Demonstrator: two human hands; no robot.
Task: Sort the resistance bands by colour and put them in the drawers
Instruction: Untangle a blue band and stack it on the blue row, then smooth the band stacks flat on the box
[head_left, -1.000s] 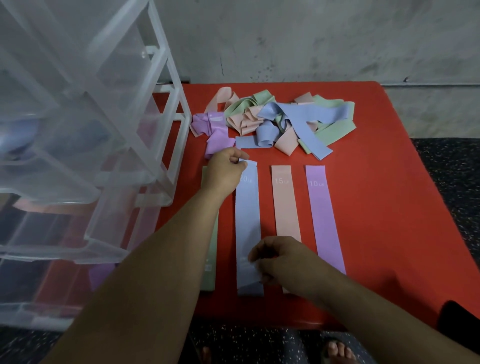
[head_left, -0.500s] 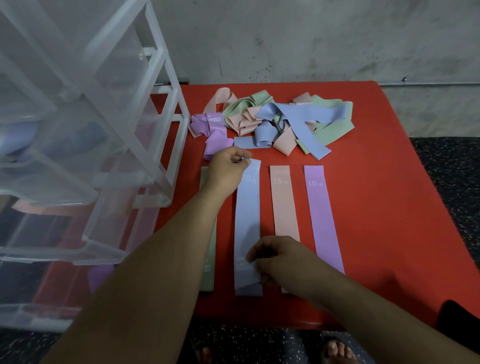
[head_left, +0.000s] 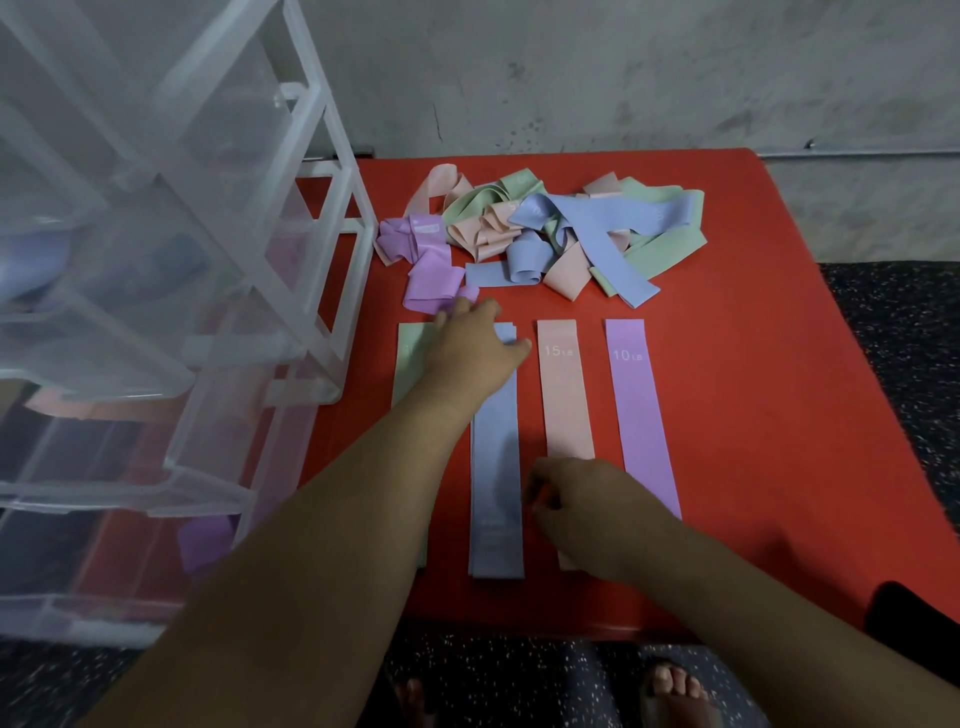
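Four flat bands lie side by side on the red table (head_left: 779, 405): green (head_left: 409, 364), blue (head_left: 496, 467), pink "15 LB" (head_left: 563, 395) and purple "10 LB" (head_left: 641, 415). Behind them sits a tangled pile of bands (head_left: 545, 234) in the same colours. My left hand (head_left: 472, 348) rests open over the top end of the blue band, its fingertips reaching the loose purple band (head_left: 434, 283) at the pile's near left. My right hand (head_left: 582, 504) hovers just right of the blue band's lower part, fingers loosely curled and holding nothing, covering the pink band's lower end.
A clear plastic drawer unit (head_left: 156, 260) stands at the left, its drawers pulled out; a purple band (head_left: 205, 540) shows through a lower drawer. A grey wall (head_left: 623, 78) backs the table. Speckled dark floor (head_left: 893, 322) and bare feet lie beyond the table's edges.
Both hands let go of the blue band's ends. My left hand flattened and slid forward toward the purple band in the pile; my right hand shifted slightly right off the blue band.
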